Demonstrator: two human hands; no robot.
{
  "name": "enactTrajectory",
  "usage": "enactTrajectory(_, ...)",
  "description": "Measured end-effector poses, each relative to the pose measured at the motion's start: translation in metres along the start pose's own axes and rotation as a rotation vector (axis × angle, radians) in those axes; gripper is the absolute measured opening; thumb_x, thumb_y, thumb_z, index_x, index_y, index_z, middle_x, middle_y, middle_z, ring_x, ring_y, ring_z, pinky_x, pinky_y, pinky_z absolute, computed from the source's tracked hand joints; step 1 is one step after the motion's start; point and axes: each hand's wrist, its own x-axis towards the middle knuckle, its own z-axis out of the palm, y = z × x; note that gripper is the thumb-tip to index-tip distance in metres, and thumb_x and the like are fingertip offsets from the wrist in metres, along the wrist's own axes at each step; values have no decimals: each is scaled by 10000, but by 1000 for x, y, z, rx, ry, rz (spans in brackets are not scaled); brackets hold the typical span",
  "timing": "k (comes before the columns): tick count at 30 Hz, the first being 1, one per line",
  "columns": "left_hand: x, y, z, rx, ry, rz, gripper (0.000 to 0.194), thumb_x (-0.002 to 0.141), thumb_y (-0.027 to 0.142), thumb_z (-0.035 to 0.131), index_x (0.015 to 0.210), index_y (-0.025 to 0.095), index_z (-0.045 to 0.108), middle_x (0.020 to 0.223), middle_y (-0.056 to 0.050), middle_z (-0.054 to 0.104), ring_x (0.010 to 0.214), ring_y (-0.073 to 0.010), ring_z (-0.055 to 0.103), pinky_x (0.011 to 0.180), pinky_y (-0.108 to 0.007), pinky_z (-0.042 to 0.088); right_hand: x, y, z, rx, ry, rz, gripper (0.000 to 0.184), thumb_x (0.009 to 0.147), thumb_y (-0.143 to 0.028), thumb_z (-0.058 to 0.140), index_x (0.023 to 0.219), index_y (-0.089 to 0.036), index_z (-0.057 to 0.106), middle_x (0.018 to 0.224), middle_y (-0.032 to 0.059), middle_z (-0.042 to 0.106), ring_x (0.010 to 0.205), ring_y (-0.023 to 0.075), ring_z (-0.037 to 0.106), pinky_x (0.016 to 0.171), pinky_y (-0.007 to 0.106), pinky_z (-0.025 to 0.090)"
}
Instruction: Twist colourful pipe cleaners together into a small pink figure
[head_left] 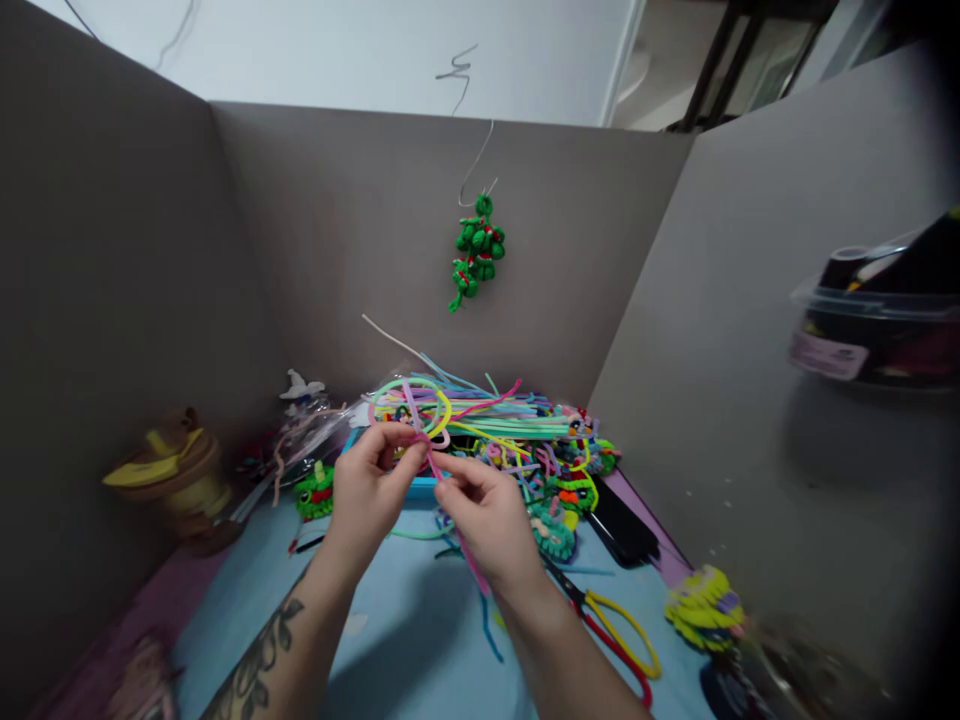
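My left hand [382,475] and my right hand [484,510] meet in the middle of the view, each with thumb and fingertips pinched. Between them runs a pink pipe cleaner [471,560], its tail hanging below my right hand. Looped pipe cleaners [442,408] in mint, yellow and lilac rise above my left fingertips and seem joined to the pink one. Behind my hands lies a pile of coloured pipe cleaners [525,410], partly over a blue tray [424,489]. Exactly how the strands cross at my fingertips is hidden.
Scissors [622,635] with red and yellow handles lie right of my right forearm, near a black phone [621,522]. A green figure [315,490] sits left. Grey panels [337,230] enclose the table; green pieces [480,245] hang on a wire. A clear tub [870,320] is mounted right.
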Motion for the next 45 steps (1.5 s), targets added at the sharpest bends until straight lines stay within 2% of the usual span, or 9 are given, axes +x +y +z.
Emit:
enactTrajectory(4,3,-3,-1,-28,-46,-25,141,718,276,719,812,180,676,627,11,625,505,-98,470,485,-205,347,1,-1,-5,192,-47,137,390,669,-259,686,1043,-155,725,567,-45,524,504,71,383,491,214,319)
enactTrajectory(7,7,-3,-3,-165,-86,-130,194,682,286,754,810,176,659,635,10,634,550,-117,549,528,-209,408,5,-1,-15,181,-55,99,344,796,-365,603,1066,-181,712,668,7,632,532,98,467,502,231,379)
enactTrajectory(9,9,-2,-3,-265,-127,-197,221,680,296,758,828,176,645,658,9,641,600,-129,589,573,-216,444,7,-2,-22,8,5,-61,307,871,-343,523,1080,-205,699,744,30,667,611,128,537,575,263,441)
enactTrajectory(12,8,-1,-1,-308,-174,-232,229,711,306,737,865,171,633,688,7,635,630,-124,590,596,-216,452,10,-2,-29,-381,51,-427,258,840,-189,565,1056,-249,693,898,44,669,857,183,579,793,347,466)
enactTrajectory(15,5,-2,2,-289,-193,-225,217,726,298,722,867,162,629,702,7,624,645,-115,575,608,-210,446,13,2,-29,-577,51,-677,234,828,-122,583,989,-253,690,919,45,642,904,197,553,820,367,460)
enactTrajectory(23,1,-4,10,-282,-199,-212,206,719,277,713,848,153,612,696,15,609,620,-97,551,597,-200,438,11,11,-20,-643,130,-883,195,860,-86,539,930,-225,656,856,55,639,811,189,535,743,353,466)
enactTrajectory(29,-3,-2,13,-262,-228,-177,203,719,263,703,848,160,585,760,-10,639,676,-129,618,615,-218,474,10,10,-18,-585,178,-787,138,836,-102,569,769,-205,634,776,31,622,766,174,538,725,332,436)
enactTrajectory(35,-6,-9,11,-108,-395,-56,137,777,258,650,861,169,588,801,-32,647,753,-163,646,673,-257,501,16,9,-28,-426,245,-492,120,771,-167,652,664,-210,618,709,-6,588,747,175,545,718,320,430)
enactTrajectory(45,-4,-11,7,38,-470,0,158,821,261,578,956,199,525,854,-40,654,769,-179,652,669,-286,503,22,2,-45,-551,46,-336,54,761,-222,665,719,-231,698,1059,49,547,1074,248,479,954,413,360)
